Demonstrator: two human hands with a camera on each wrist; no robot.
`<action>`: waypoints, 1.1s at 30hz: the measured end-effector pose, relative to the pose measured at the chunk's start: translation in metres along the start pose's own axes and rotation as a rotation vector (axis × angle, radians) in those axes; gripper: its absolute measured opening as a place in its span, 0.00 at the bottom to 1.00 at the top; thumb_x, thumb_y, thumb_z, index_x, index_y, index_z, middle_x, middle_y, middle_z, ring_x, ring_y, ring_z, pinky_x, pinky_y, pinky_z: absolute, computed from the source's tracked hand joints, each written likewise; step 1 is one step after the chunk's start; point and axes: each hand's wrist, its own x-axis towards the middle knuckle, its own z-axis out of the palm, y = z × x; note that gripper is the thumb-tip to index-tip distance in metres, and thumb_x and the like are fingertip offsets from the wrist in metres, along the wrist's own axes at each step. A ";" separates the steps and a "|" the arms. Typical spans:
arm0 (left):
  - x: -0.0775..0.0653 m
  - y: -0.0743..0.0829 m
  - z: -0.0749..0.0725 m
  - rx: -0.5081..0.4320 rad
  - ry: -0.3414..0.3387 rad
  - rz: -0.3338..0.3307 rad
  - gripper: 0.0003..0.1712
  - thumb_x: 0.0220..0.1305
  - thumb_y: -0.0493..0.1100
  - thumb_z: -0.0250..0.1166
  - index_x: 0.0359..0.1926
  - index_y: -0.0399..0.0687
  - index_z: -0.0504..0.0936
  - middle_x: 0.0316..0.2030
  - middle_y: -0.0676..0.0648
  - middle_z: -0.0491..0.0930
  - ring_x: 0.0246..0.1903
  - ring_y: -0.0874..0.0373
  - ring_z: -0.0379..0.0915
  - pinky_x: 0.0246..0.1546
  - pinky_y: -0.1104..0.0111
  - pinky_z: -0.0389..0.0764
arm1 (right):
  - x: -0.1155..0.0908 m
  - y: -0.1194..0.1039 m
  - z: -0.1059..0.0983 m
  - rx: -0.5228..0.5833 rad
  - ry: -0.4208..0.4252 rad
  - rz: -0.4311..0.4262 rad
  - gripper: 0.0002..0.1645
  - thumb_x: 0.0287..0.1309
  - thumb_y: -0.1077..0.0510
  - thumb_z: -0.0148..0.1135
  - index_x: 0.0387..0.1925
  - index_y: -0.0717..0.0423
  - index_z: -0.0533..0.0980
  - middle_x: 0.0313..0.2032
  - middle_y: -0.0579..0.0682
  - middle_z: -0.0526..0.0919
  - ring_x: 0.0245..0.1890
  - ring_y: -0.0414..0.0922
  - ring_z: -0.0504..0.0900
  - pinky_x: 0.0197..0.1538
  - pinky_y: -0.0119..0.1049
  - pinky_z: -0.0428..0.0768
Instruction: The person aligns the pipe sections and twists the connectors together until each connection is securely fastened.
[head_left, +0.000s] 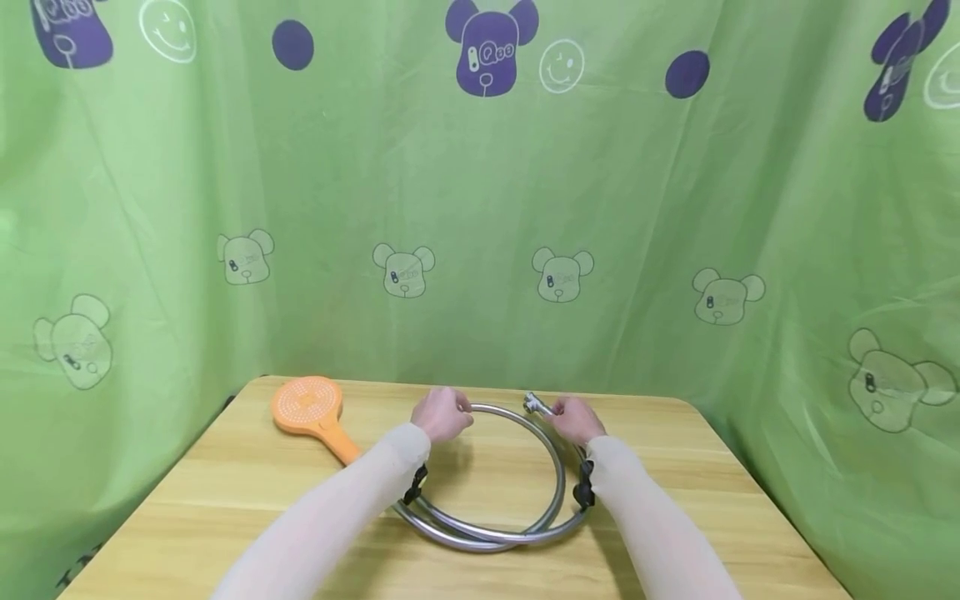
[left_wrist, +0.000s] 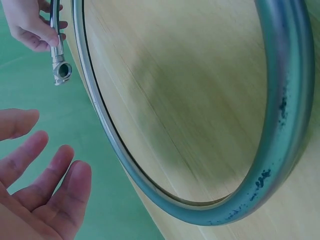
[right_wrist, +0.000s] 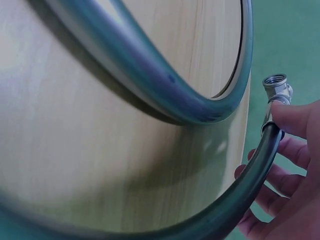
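A grey shower hose (head_left: 562, 475) lies looped on the wooden table. My right hand (head_left: 576, 421) pinches it just behind the metal connector (head_left: 531, 403) at its end. The right wrist view shows the thumb against the connector (right_wrist: 277, 89), with its threaded mouth facing up. My left hand (head_left: 442, 414) hovers beside the far part of the loop. Its fingers (left_wrist: 75, 192) are loosely bent and hold nothing in the left wrist view. An orange shower head (head_left: 307, 406) rests at the table's left, spray face up; my left forearm hides its handle's lower end.
The wooden table (head_left: 660, 500) has its far edge just beyond my hands. A green curtain (head_left: 480, 183) with bear prints hangs behind it and along both sides. Black straps with small devices sit on both wrists.
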 end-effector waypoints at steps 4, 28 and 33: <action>-0.002 0.000 0.001 -0.007 -0.004 -0.001 0.11 0.58 0.46 0.70 0.43 0.51 0.88 0.43 0.48 0.87 0.39 0.55 0.80 0.43 0.58 0.81 | 0.000 0.006 0.002 -0.033 0.003 0.024 0.11 0.63 0.53 0.65 0.32 0.58 0.79 0.25 0.50 0.76 0.26 0.46 0.71 0.26 0.36 0.68; -0.001 0.003 0.003 -0.038 -0.022 -0.013 0.16 0.58 0.46 0.72 0.48 0.49 0.87 0.43 0.47 0.86 0.40 0.54 0.80 0.45 0.56 0.81 | -0.008 0.006 -0.004 -0.136 -0.055 0.092 0.12 0.64 0.50 0.65 0.31 0.55 0.81 0.28 0.50 0.79 0.28 0.47 0.75 0.29 0.36 0.71; -0.002 0.001 0.003 -0.011 -0.039 0.015 0.20 0.57 0.50 0.71 0.51 0.49 0.86 0.46 0.46 0.86 0.43 0.53 0.81 0.49 0.55 0.81 | -0.005 0.004 -0.006 -0.150 -0.038 0.084 0.18 0.63 0.47 0.65 0.43 0.58 0.83 0.38 0.54 0.85 0.35 0.50 0.79 0.34 0.42 0.77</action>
